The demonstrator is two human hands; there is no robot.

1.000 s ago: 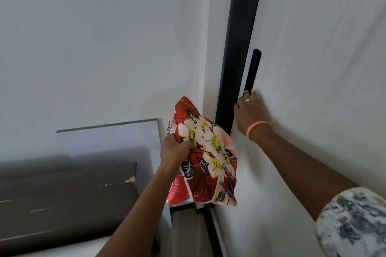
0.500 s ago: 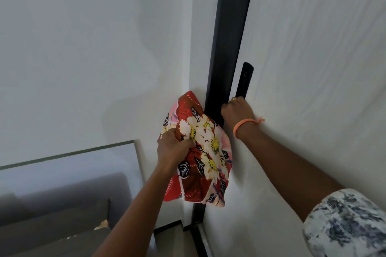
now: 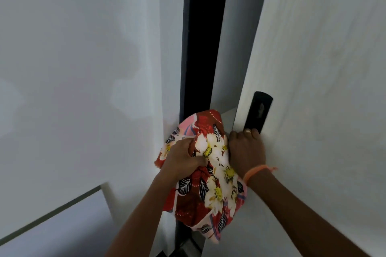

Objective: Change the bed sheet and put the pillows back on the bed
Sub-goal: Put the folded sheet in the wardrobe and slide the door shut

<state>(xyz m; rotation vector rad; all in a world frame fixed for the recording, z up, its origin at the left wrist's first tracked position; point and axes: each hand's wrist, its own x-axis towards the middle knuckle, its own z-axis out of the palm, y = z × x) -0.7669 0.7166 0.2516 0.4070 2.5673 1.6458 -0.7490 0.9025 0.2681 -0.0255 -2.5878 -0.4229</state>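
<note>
Both grips are busy: my left hand (image 3: 183, 159) bunches the soft, light floral sheet (image 3: 211, 171), my right hand (image 3: 246, 148) clasps the wardrobe door (image 3: 313, 110) edge.

Bundled sheet (image 3: 211, 165) left of door handle (image 3: 258, 111)

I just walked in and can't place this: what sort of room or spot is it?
Probably a bedroom or hallway cupboard at home. A tall white door with a black handle stands ajar, pulled by the right hand, while the left hand holds bunched floral cloth, likely bedding.
</note>
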